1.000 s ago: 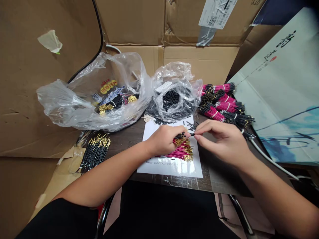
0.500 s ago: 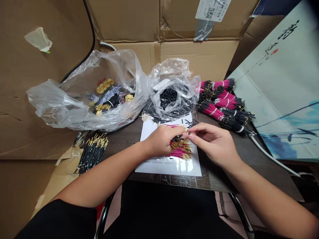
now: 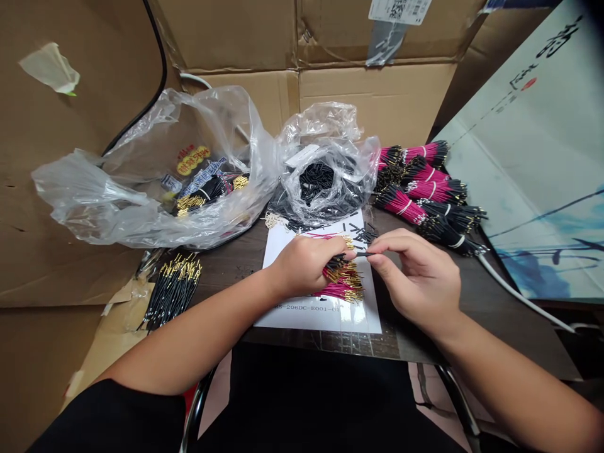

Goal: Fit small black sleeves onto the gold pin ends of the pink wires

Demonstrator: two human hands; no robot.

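My left hand (image 3: 302, 265) is closed around a bundle of wires (image 3: 334, 272) with black sleeves and gold tips at their ends. Thumb and forefinger of my right hand (image 3: 419, 270) pinch a thin black sleeve (image 3: 362, 254), which points toward the bundle at my left fingertips. Whether the sleeve sits on a wire end is too small to tell. Under my left hand, pink wires with gold tips (image 3: 353, 289) lie on a printed white sheet (image 3: 311, 321). Loose black sleeves (image 3: 363, 233) are scattered at the sheet's upper right edge.
Behind my hands stands an open plastic bag of black sleeves (image 3: 317, 182). A larger clear bag (image 3: 117, 207) with wire bundles is on the left. Black wires (image 3: 172, 292) lie below it. Tied pink and black bundles (image 3: 431, 189) are piled at right, near a white cable (image 3: 523, 299).
My right hand has drawn slightly right, away from my left fingertips, and the black sleeve now shows between the hands. My left hand keeps its grip. The camera view has shifted slightly.
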